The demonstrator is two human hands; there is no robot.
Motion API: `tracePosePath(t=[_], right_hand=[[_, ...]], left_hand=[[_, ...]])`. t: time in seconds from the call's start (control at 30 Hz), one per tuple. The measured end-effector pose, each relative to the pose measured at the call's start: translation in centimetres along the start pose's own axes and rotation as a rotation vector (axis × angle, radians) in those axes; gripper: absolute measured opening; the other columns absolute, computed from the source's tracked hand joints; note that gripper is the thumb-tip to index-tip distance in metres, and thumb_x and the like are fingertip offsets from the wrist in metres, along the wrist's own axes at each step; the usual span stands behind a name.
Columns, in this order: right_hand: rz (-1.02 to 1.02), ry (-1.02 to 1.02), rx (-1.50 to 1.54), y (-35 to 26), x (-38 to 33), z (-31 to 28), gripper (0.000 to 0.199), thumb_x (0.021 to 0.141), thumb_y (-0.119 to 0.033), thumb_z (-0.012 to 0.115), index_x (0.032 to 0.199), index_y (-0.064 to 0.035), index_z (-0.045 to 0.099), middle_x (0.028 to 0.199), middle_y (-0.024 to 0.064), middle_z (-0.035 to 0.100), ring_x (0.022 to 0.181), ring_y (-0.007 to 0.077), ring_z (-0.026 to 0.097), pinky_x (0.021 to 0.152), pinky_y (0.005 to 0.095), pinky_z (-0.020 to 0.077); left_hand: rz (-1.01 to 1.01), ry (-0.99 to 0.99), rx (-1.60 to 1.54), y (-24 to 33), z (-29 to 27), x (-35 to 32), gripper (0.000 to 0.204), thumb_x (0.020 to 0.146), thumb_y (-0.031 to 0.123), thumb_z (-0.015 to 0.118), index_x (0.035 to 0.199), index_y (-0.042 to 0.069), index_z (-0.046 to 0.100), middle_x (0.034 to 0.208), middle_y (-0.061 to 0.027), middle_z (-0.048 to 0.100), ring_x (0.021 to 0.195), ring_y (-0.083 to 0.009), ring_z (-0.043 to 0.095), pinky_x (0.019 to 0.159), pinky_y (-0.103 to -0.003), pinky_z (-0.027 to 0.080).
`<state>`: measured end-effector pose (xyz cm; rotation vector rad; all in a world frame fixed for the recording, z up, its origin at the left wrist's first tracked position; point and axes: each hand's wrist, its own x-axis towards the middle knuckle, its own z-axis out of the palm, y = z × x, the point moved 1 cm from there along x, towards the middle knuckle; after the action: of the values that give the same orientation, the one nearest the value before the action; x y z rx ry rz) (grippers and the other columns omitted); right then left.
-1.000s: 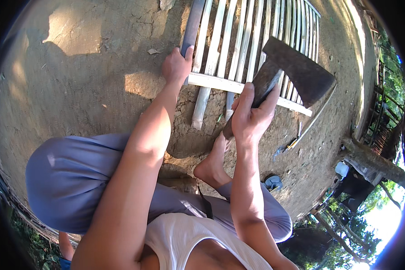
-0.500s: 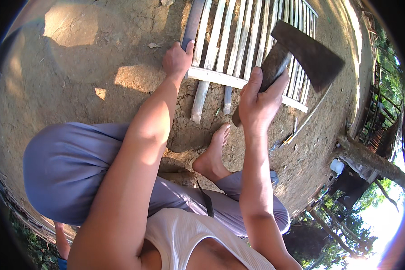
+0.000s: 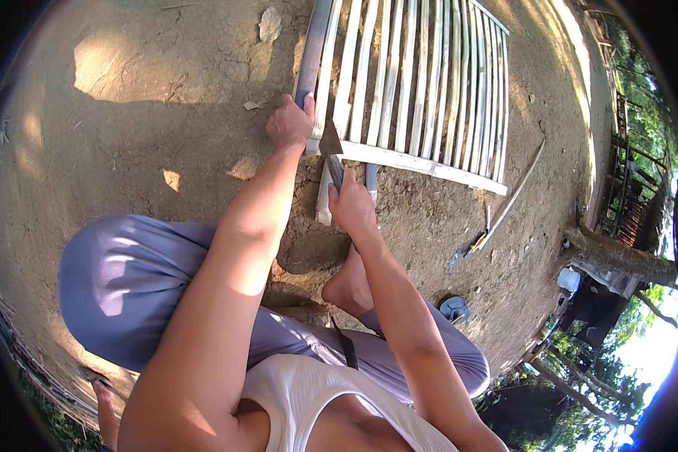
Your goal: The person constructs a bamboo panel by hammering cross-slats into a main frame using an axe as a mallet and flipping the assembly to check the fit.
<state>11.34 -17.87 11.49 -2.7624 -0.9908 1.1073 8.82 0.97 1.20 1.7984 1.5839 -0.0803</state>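
My left hand [image 3: 290, 123] is wrapped round the near end of a grey-brown pole [image 3: 313, 53]. This pole runs along the left side of a slatted wooden panel [image 3: 406, 75]. In my right hand [image 3: 352, 203] is the short handle of an axe. The dark axe head [image 3: 329, 141] stands at the left end of the panel's pale front crossbar [image 3: 429, 166], beside my left hand; whether it touches the wood I cannot tell. Below that crossbar, a pale wooden stub [image 3: 325, 200] and a grey one [image 3: 371, 181] stick out toward me.
My bare foot [image 3: 346, 282] rests on the cracked earth below the axe. To the right lie a long thin stick [image 3: 516, 192], a small orange-and-dark tool [image 3: 478, 239] and a dark sandal [image 3: 454, 308]. Another person's leg [image 3: 105, 410] shows at lower left.
My right hand has swung the axe down and left, from above the panel to its near left corner. My left hand keeps its hold on the pole; the view has shifted slightly.
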Motion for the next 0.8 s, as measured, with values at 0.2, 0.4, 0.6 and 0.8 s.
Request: tracePosePath(t=[0.2,0.4,0.6,0.8], right_hand=[[0.096,0.161,0.594,-1.1,-1.5,-5.3,0.038,0.098,-0.024,0.063,0.12,0.0063,0.057,0.088,0.0271,0.07,0.08,0.0396,0.074,0.072,0.049,0.0577],[-0.145,0.381,0.596,-1.0,-4.6,-13.4,0.042,0.098,-0.017,0.066,0.132,0.0055,0.055,0.079,0.0172,0.067,0.064,0.0247,0.068,0.061,0.0405,0.0533],[-0.453,0.876,0.849,-5.9,-5.3,-17.3,0.049,0.107,-0.011,0.058,0.146,0.007,0.036,0.087,0.007,0.063,0.059,0.0106,0.061,0.052,0.024,0.0499],[-0.16,0.543,0.497,-0.6,0.8,-6.0,0.038,0.105,-0.021,0.059,0.128,0.0043,0.043,0.083,0.0136,0.068,0.061,0.0243,0.066,0.057,0.0365,0.0551]], left_hand=[[0.106,0.006,-0.047,0.4,-3.6,1.0,0.064,0.104,0.057,0.049,0.125,-0.001,0.061,0.106,-0.028,0.074,0.105,-0.0456,0.072,0.091,-0.056,0.056],[0.092,0.127,-0.059,-2.5,-3.3,3.8,0.065,0.104,0.06,0.048,0.127,0.001,0.062,0.111,-0.0272,0.073,0.108,-0.0455,0.071,0.095,-0.055,0.055],[0.016,0.001,-0.019,-2.0,-3.6,3.3,0.065,0.104,0.063,0.043,0.125,0.004,0.063,0.111,-0.0252,0.074,0.109,-0.0441,0.07,0.093,-0.054,0.054],[0.056,0.035,-0.016,-1.5,-4.1,3.0,0.065,0.104,0.059,0.047,0.127,0.0,0.061,0.106,-0.0282,0.074,0.103,-0.0452,0.072,0.091,-0.055,0.057]])
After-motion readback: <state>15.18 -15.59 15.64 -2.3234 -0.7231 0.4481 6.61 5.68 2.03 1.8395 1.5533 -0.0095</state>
